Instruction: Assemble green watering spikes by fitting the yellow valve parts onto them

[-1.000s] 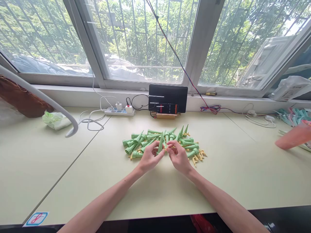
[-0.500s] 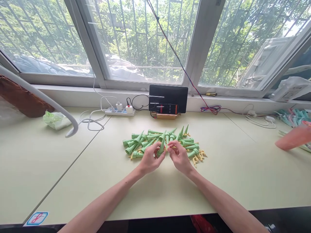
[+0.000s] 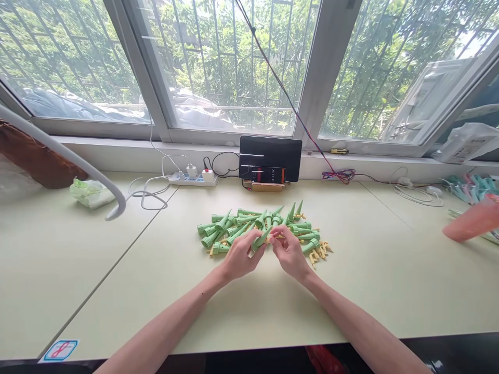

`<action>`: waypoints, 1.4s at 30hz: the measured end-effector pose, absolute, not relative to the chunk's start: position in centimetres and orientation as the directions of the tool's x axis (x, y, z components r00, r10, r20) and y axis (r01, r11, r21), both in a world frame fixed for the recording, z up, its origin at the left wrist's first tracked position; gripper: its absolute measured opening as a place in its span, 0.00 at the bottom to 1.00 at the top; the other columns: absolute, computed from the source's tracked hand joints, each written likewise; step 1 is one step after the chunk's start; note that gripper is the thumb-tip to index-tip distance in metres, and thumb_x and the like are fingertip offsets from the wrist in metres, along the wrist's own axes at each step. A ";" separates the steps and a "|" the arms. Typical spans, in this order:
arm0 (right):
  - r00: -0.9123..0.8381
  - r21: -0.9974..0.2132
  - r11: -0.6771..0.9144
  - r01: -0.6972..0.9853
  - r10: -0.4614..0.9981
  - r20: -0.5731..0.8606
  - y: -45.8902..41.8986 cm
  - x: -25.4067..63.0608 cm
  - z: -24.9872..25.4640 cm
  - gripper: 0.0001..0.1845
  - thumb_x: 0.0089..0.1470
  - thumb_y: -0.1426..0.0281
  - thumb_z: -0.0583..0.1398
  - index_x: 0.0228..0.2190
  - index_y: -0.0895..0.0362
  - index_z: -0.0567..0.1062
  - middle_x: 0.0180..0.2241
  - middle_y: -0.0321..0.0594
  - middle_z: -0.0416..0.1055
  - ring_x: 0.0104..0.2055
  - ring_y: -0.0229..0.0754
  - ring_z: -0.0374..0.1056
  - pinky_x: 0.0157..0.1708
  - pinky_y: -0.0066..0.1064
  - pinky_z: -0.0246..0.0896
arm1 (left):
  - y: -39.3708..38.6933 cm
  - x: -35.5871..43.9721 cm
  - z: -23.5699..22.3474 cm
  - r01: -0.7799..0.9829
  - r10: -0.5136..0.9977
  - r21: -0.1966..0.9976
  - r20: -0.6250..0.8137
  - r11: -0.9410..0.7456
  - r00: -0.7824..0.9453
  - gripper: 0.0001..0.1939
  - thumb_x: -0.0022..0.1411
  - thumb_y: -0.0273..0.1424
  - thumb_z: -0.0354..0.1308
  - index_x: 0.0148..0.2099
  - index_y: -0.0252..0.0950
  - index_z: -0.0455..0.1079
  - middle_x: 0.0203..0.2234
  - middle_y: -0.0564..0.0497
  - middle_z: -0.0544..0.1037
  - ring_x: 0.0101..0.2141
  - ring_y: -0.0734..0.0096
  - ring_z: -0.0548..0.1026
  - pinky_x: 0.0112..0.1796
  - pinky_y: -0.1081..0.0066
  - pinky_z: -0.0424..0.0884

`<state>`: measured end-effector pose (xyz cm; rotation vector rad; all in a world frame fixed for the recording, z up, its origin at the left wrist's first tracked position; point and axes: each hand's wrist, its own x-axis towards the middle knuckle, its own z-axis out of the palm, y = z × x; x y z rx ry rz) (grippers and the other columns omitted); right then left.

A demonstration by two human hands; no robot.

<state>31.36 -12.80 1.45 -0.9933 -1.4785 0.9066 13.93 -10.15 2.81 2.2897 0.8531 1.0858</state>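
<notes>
A green plastic plant watering spike [image 3: 260, 241] is gripped in my left hand [image 3: 242, 254], its pointed end tilted up and to the right. The fingers of my right hand [image 3: 287, 250] are pinched together close to the spike, on a small yellow piece [image 3: 268, 239] that the fingertips partly cover. Both hands are at the near side of a pile of green spikes [image 3: 213, 235] mixed with yellow pieces. A cluster of small yellow valve-like pieces [image 3: 322, 251] lies just right of my right hand.
A dark tablet [image 3: 270, 148] with a phone [image 3: 268, 175] in front leans near the window. A white power strip [image 3: 193, 179] with cables is left of it. A white curved tube [image 3: 97, 179] reaches over the left side; a red-pink cup [image 3: 470, 221] is far right.
The spike in my left hand has tipped from nearly upright toward the right, its point nearer my right hand. The right hand has hardly moved.
</notes>
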 end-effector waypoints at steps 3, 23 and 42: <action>-0.052 -0.928 0.361 0.090 0.932 0.358 -12.8 31.3 1.4 0.10 0.62 0.60 0.57 0.39 0.53 0.67 0.32 0.35 0.64 0.19 0.31 0.54 0.17 0.25 0.48 | -10.1 13.8 2.8 0.342 0.691 0.620 0.499 -0.706 0.523 0.07 0.66 0.31 0.51 0.45 0.39 0.68 0.31 0.50 0.73 0.28 0.72 0.67 0.27 0.74 0.63; -0.055 -0.949 0.315 0.022 0.948 0.313 -12.7 31.4 1.5 0.09 0.61 0.61 0.58 0.37 0.53 0.66 0.32 0.33 0.61 0.18 0.29 0.52 0.17 0.24 0.46 | -9.4 13.7 2.3 0.260 0.522 0.464 0.635 -0.847 0.569 0.18 0.65 0.20 0.45 0.50 0.41 0.69 0.41 0.45 0.72 0.41 0.65 0.70 0.40 0.67 0.69; -0.085 -0.965 0.250 -0.081 0.963 0.257 -12.3 31.4 1.5 0.10 0.60 0.61 0.59 0.36 0.53 0.65 0.29 0.31 0.62 0.18 0.30 0.53 0.16 0.24 0.47 | -9.1 13.6 2.2 0.290 0.428 0.315 0.683 -0.904 0.592 0.18 0.64 0.18 0.47 0.50 0.40 0.68 0.41 0.45 0.72 0.39 0.67 0.69 0.37 0.68 0.69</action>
